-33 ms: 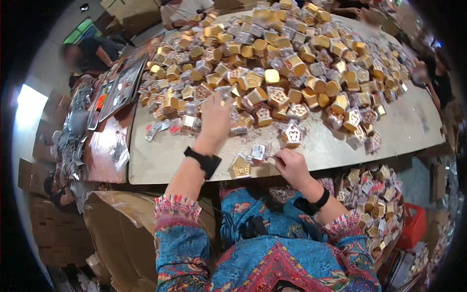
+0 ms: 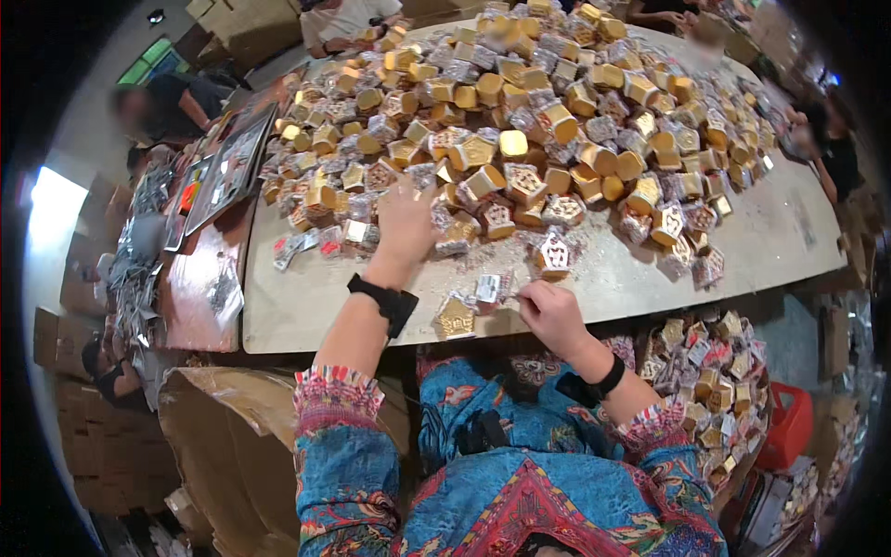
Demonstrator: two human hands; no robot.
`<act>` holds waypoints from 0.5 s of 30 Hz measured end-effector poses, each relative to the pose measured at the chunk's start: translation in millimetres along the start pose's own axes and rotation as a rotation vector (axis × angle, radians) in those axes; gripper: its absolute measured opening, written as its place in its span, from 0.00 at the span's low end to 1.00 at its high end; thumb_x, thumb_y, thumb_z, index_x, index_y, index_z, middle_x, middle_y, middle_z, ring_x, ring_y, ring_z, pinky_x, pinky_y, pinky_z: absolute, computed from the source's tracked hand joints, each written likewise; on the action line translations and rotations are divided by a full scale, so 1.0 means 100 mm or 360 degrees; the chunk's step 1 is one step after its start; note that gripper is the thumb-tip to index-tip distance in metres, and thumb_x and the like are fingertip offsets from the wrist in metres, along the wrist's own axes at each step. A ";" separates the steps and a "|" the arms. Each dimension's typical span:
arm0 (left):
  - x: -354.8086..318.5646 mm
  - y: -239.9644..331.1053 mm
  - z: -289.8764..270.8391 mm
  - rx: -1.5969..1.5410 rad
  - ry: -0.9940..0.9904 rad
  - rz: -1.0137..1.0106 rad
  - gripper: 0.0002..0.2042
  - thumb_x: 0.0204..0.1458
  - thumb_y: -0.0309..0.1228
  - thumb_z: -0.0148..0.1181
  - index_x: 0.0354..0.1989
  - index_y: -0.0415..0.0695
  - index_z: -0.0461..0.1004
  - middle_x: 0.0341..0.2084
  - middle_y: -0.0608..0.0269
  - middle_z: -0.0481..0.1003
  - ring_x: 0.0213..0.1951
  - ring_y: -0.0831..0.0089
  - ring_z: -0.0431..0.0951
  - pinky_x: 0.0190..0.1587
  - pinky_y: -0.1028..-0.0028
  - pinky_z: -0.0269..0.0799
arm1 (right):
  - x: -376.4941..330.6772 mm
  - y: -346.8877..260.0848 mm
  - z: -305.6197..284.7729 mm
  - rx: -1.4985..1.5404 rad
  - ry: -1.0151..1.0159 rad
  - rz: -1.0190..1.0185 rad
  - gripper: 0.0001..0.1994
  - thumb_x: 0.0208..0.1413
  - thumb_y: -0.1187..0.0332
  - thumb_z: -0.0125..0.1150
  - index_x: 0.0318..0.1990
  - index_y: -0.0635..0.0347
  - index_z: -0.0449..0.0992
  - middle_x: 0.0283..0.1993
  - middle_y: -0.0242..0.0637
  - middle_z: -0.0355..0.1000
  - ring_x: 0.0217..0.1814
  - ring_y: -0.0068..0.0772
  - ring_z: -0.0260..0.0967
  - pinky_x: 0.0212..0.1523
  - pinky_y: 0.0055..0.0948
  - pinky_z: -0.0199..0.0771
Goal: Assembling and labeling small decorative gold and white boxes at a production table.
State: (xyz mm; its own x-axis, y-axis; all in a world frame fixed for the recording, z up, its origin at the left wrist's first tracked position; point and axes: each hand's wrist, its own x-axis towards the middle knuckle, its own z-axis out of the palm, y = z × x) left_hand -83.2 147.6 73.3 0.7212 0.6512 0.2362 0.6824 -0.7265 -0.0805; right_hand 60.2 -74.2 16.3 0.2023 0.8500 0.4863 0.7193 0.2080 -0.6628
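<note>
The left hand (image 2: 406, 223) reaches onto the near side of the pile of gold boxes (image 2: 513, 143); its opening and hold cannot be told. The right hand (image 2: 552, 316), fingers curled, hold unclear, is at the tabletop's (image 2: 316, 311) front edge. Open room runs along that edge, around a pentagonal gold piece (image 2: 456, 317) and a packet (image 2: 488, 289), its label too small to read.

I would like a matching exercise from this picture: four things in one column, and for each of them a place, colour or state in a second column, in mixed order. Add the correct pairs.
Column 1
1. left hand
2. right hand
3. carton
4. plastic container

Column 2
A. red, at the picture's right
B. at the near side of the heap
C. open, at the picture's lower left
D. near the front edge of the table

Pairs: 1-B, 2-D, 3-C, 4-A
</note>
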 end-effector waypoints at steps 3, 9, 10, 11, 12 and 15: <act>0.00 -0.14 0.27 -0.0225 -0.0014 -0.0048 0.36 0.31 0.35 0.72 0.54 0.50 0.66 0.52 0.47 0.64 0.52 0.50 0.66 0.51 0.60 0.66 | 0.09 0.00 0.04 0.0131 0.0121 0.0024 0.03 0.43 0.77 0.58 0.26 0.63 0.70 0.24 0.45 0.69 0.26 0.47 0.69 0.27 0.37 0.69; -0.28 0.01 0.15 -0.1090 0.0165 -0.0268 0.34 0.29 0.32 0.71 0.51 0.45 0.67 0.43 0.53 0.66 0.47 0.57 0.69 0.49 0.64 0.67 | 0.34 -0.03 0.00 0.0171 0.0157 0.0089 0.03 0.43 0.75 0.58 0.26 0.63 0.71 0.23 0.44 0.69 0.25 0.46 0.68 0.26 0.35 0.68; -0.36 0.03 0.16 -0.1085 0.0164 -0.0269 0.34 0.29 0.32 0.71 0.51 0.45 0.67 0.43 0.53 0.66 0.47 0.57 0.69 0.49 0.64 0.67 | 0.40 -0.05 0.02 0.0201 0.0138 0.0082 0.03 0.43 0.75 0.58 0.26 0.62 0.71 0.23 0.44 0.69 0.25 0.46 0.68 0.26 0.35 0.68; -0.43 0.07 0.17 -0.1193 0.0246 -0.0144 0.34 0.29 0.30 0.71 0.52 0.44 0.67 0.43 0.54 0.66 0.46 0.58 0.69 0.48 0.66 0.67 | 0.46 -0.07 0.04 0.0193 0.0181 0.0028 0.02 0.44 0.75 0.58 0.26 0.62 0.71 0.23 0.43 0.69 0.25 0.45 0.69 0.26 0.35 0.68; -0.51 0.12 0.15 -0.1296 0.0330 -0.0025 0.34 0.29 0.29 0.71 0.52 0.43 0.67 0.43 0.55 0.66 0.46 0.60 0.69 0.48 0.67 0.67 | 0.52 -0.11 0.08 0.0204 0.0176 0.0025 0.02 0.44 0.75 0.58 0.26 0.62 0.71 0.23 0.43 0.69 0.25 0.45 0.69 0.26 0.35 0.68; -0.59 0.31 0.05 -0.1629 0.0120 -0.0235 0.35 0.30 0.28 0.71 0.54 0.43 0.66 0.45 0.57 0.65 0.47 0.65 0.69 0.47 0.70 0.68 | 0.60 -0.11 0.13 0.0113 0.0203 -0.0059 0.03 0.44 0.73 0.59 0.27 0.61 0.71 0.24 0.42 0.70 0.26 0.45 0.70 0.28 0.36 0.70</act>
State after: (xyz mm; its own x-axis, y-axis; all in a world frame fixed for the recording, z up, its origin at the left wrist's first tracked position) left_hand -104.6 87.8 51.8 0.6053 0.7590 0.2399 0.3101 -0.5024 0.8071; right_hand 55.8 -19.5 45.4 0.2625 0.7737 0.5766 0.6800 0.2757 -0.6794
